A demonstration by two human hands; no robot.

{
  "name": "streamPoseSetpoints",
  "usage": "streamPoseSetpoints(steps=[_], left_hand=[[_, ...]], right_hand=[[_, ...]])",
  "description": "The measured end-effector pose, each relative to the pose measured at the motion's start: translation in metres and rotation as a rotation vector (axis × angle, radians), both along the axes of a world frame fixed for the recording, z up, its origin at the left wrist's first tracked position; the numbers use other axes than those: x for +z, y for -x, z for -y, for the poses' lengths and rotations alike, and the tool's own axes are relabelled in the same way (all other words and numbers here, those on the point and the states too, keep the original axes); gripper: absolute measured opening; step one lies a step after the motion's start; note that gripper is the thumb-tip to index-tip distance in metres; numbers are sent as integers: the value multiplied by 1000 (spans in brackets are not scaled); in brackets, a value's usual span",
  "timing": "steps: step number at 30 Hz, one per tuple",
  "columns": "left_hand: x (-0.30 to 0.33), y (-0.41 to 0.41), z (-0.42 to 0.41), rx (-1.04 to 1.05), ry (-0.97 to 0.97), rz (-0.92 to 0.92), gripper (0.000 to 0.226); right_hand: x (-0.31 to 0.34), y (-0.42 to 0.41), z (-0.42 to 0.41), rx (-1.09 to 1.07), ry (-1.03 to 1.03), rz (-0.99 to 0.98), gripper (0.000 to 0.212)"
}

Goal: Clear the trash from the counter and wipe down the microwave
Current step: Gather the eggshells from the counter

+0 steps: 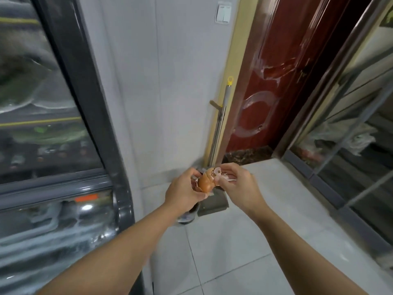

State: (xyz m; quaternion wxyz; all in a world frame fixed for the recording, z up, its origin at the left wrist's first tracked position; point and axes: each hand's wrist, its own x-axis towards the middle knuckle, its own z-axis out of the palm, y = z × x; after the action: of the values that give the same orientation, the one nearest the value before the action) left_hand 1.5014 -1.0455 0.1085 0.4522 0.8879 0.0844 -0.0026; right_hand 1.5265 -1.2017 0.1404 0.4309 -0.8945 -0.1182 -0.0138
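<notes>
Eggshells (205,182) sit between both hands: left hand (184,189) cups them, right hand (238,182) pinches fragments.

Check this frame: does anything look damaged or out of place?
Yes. The left hand and right hand hold broken brown eggshells, cracked with jagged edges. They are over the tiled floor, with no bin clearly visible.

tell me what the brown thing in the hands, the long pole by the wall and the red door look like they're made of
The cracked brown eggshell, held between the left hand and right hand, looks thin, brittle and matte, with jagged pale edges. The long silver pole seems to be brushed metal, judging by its sheen, with a yellow plastic loop on top. The glossy dark red door could be lacquered metal or wood; torn clear film clings to it.
</notes>
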Motion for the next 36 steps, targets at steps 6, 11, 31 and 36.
streamPoseSetpoints(steps=[6,11,31,36], left_hand=[[-28,-85,-16,22,-23,-40,50],[-65,-136,-26,72,17,-73,47],[-285,-318,-25,278,-99,-222,36],[-343,-333,-28,311,-90,-275,40]], right_hand=[[-35,-88,-14,17,-20,-72,26],[-72,-147,-25,50,-18,-136,28],[-297,-369,-42,263,43,-469,30],[-357,-390,-49,277,101,-552,28]])
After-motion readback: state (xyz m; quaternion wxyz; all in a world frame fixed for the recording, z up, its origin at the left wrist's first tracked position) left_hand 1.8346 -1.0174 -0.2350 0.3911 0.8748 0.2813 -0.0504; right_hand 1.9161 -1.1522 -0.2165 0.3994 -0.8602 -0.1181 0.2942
